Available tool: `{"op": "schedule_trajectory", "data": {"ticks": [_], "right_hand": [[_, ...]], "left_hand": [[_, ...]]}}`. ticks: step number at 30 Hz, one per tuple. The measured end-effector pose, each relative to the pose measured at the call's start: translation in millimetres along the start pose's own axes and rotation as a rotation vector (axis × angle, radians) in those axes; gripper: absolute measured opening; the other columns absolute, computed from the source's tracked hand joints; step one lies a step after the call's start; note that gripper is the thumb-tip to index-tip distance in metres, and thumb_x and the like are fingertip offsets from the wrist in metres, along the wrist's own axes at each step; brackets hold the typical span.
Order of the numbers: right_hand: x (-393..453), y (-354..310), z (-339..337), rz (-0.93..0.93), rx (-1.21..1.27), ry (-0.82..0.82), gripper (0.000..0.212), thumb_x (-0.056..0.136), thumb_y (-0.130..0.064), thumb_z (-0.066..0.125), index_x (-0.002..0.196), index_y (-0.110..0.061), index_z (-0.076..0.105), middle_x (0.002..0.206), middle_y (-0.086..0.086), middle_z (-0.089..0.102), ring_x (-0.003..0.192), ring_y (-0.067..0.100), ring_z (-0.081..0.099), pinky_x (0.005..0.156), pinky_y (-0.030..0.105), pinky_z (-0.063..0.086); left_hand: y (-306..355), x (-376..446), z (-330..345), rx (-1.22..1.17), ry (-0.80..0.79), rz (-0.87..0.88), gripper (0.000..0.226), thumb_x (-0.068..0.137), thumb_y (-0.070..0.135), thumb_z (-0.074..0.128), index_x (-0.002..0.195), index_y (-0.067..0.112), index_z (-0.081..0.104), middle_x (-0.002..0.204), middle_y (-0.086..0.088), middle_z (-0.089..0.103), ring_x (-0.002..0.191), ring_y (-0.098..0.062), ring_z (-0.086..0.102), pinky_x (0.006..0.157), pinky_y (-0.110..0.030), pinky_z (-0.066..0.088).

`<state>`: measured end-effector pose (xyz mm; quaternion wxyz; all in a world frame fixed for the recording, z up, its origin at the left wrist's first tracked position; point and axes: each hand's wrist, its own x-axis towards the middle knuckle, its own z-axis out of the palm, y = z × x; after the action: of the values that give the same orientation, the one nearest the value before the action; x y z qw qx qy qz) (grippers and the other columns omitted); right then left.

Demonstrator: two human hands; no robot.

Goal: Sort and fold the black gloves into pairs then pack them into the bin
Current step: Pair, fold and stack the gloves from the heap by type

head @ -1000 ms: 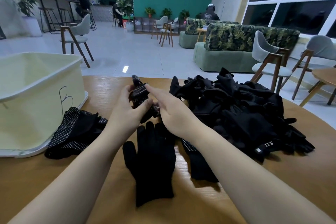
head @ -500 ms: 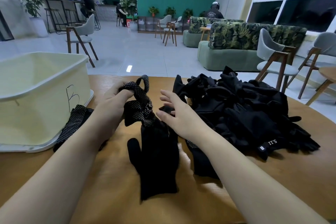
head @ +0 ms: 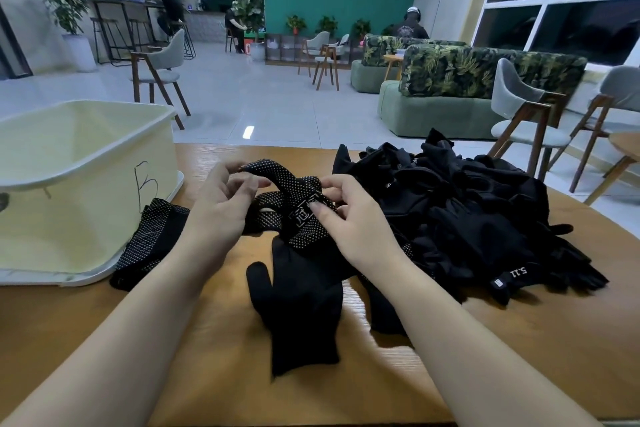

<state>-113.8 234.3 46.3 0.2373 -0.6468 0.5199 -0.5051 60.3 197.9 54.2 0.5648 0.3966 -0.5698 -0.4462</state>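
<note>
Left hand (head: 221, 201) pinching one end of a dotted glove (head: 294, 204), fingers curled round the strip just above the table (head: 207, 374); right hand (head: 349, 218) gripping the other end of that same dotted glove, thumb pressing on its printed patch. Holding it stretched between both hands, lifted slightly, well to the right of the bin (head: 86, 184). Working, by the look of it, on straightening or folding this one glove before matching it.

Lying flat directly below the held glove, farther from the bin: a plain black glove (head: 301, 308), fingers pointing away from the camera, cuff toward it. Sitting right against the bin's near corner, touching its base: a folded dotted bundle (head: 152, 239), seemingly finished yet not packed. Sprawling far to the right of the bin, beyond the right hand: a large heap of black gloves (head: 467, 215), tangled and unsorted, one tag reading 5.11.

Showing nothing inside the bin from this angle; much of its floor hidden behind the near wall, so contents impossible to tell.

Judging progress as early: perhaps one pair folded, none clearly packed, most of the heap remaining to sort, fold and load
</note>
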Motion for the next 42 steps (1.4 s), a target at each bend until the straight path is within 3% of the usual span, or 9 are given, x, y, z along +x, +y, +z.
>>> {"op": "schedule_trajectory", "data": {"ticks": [7,10,12,14,17,22,31,37,42], "right_hand": [[-12,4,-30,-0.034,-0.139,0.226,0.025,0.091,-0.015,0.062,0.113,-0.027,0.058,0.098,-0.017,0.058,0.084,0.004,0.055,0.083,0.023,0.047],[-30,6,-52,-0.028,-0.427,0.341,0.025,0.091,-0.014,0.058,0.112,-0.027,0.061,0.105,-0.013,0.058,0.090,0.005,0.054,0.079,0.020,0.043],[-40,12,-59,0.125,-0.722,0.275,0.023,0.091,-0.022,0.055,0.112,-0.028,0.062,0.113,-0.008,0.054,0.099,0.012,0.051,0.080,0.025,0.041],[-48,22,-58,0.257,-0.928,0.167,0.031,0.092,-0.032,0.053,0.122,-0.031,0.058,0.132,-0.003,0.045,0.121,0.019,0.039,0.097,0.032,0.035],[-55,32,-52,0.201,-0.911,0.095,0.044,0.092,-0.034,0.054,0.135,-0.030,0.049,0.148,-0.004,0.034,0.137,0.017,0.025,0.115,0.038,0.019],[-64,49,-53,0.291,-0.897,0.001,0.039,0.097,-0.038,0.044,0.133,-0.026,0.054,0.142,-0.012,0.046,0.132,0.011,0.037,0.116,0.040,0.013],[-70,54,-63,0.261,-0.839,0.105,0.032,0.094,-0.030,0.050,0.122,-0.022,0.063,0.129,-0.009,0.057,0.119,0.015,0.049,0.109,0.034,0.029],[-57,55,-97,0.234,-0.624,0.471,0.029,0.091,-0.028,0.058,0.115,-0.015,0.064,0.118,-0.001,0.062,0.114,0.022,0.048,0.100,0.037,0.038],[-43,64,-127,0.290,-0.706,0.427,0.032,0.093,-0.024,0.053,0.123,-0.016,0.059,0.131,-0.001,0.055,0.124,0.020,0.041,0.105,0.037,0.036]], "left_hand": [[-20,-7,-5,0.096,-0.050,-0.035,0.020,0.093,0.014,0.056,0.104,0.030,0.054,0.108,-0.002,0.062,0.073,-0.014,0.070,0.052,-0.023,0.053],[-29,-19,-2,0.215,-0.069,-0.032,0.009,0.090,0.011,0.061,0.096,0.018,0.061,0.094,-0.008,0.067,0.071,-0.011,0.068,0.053,-0.021,0.054],[-38,-27,3,0.315,-0.097,-0.023,0.004,0.088,0.011,0.064,0.089,0.015,0.065,0.079,-0.008,0.070,0.065,-0.011,0.066,0.054,-0.019,0.052],[-47,-34,6,0.404,-0.133,0.004,0.006,0.086,0.012,0.067,0.084,0.018,0.068,0.071,-0.003,0.070,0.061,-0.006,0.063,0.056,-0.014,0.049],[-55,-40,7,0.551,-0.185,0.084,0.011,0.083,0.014,0.070,0.081,0.025,0.069,0.074,0.009,0.069,0.072,-0.001,0.062,0.063,-0.011,0.046],[-58,-47,7,0.656,-0.325,0.177,0.019,0.086,0.014,0.067,0.086,0.033,0.067,0.081,0.019,0.067,0.086,0.006,0.059,0.070,-0.014,0.046],[-63,-48,8,0.826,-0.530,0.385,0.029,0.086,0.012,0.065,0.085,0.040,0.059,0.088,0.028,0.057,0.102,0.006,0.044,0.081,-0.008,0.036],[-70,-46,7,0.820,-0.543,0.408,0.022,0.079,0.026,0.052,0.079,0.049,0.052,0.102,0.031,0.054,0.096,0.007,0.048,0.082,-0.007,0.034],[-72,-45,7,0.815,-0.541,0.398,0.023,0.079,0.026,0.051,0.079,0.049,0.053,0.106,0.032,0.052,0.098,0.006,0.048,0.083,-0.007,0.034]]}}
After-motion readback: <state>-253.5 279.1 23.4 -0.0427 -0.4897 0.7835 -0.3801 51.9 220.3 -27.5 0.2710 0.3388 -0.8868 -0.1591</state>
